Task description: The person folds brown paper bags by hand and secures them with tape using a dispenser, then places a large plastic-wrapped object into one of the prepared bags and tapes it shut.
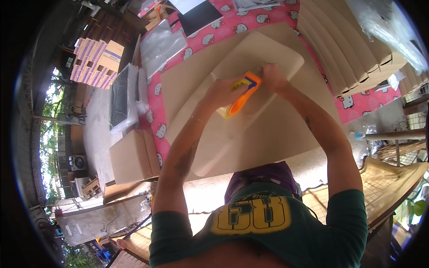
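My left hand [222,93] is closed round an orange plastic hand tool [238,103] with a yellow label and a purple band at its upper end. The tool's exact kind does not show clearly. Close to that upper end is my right hand [273,77], its fingers curled together; whatever may be between them is too small to make out. Both hands are over a large brown sheet of cardboard [250,147]. A smooth, slightly shiny layer with rounded corners [281,51] lies on it beneath my hands.
A pink patterned cloth [208,39] covers the table. To the right stand folded brown cartons [344,49] with clear plastic [380,22] on top. Plastic-wrapped panels [123,98] and a carton [132,154] are at the left, with stacked boxes [96,62] farther off.
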The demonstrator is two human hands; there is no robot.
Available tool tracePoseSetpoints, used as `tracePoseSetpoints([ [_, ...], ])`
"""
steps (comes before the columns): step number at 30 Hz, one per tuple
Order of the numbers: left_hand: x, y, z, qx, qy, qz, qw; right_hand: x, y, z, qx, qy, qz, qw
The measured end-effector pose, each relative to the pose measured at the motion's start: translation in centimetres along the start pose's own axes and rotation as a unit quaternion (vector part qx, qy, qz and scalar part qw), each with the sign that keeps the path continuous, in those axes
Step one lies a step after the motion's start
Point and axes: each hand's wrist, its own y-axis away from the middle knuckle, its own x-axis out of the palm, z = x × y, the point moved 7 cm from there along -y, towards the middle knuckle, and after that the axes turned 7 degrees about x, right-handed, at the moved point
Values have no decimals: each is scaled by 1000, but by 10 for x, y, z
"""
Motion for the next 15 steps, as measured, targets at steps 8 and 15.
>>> tracePoseSetpoints([
  [8,12,-44,-12,-59,-80,130,987,-36,11,7,-40,192,-186,963],
  [15,24,-67,2,8,-81,194,978,7,41,11,-100,-155,8,983],
])
